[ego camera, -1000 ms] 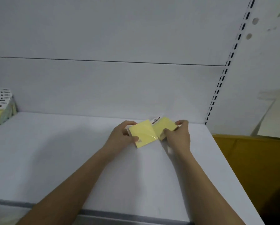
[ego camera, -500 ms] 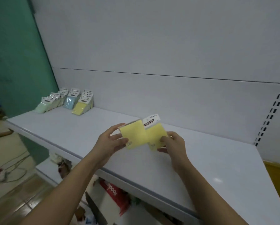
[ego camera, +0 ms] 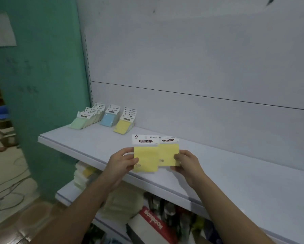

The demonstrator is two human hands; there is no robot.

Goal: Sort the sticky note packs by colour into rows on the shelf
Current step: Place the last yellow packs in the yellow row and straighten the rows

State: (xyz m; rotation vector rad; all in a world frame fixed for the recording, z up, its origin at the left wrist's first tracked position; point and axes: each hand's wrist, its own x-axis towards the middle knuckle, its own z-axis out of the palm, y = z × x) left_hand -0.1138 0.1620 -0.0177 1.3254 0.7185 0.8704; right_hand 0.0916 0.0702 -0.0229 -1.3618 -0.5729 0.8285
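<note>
left hand [ego camera: 120,163] pinches flat yellow sticky note pack with white header card [ego camera: 145,156], thumb on front | right hand [ego camera: 187,164] pinches second yellow header-carded pack [ego camera: 169,153], edges overlapping | both raised above white metal shelf [ego camera: 235,173] front | green [ego camera: 80,120], blue [ego camera: 109,118], yellow [ego camera: 124,125] pack rows at shelf back-left

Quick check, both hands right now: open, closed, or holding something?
Left hand: grips the front yellow sticky note pack, thumb across its face.
Right hand: pinches the rear yellow sticky note pack by its right edge.
</note>
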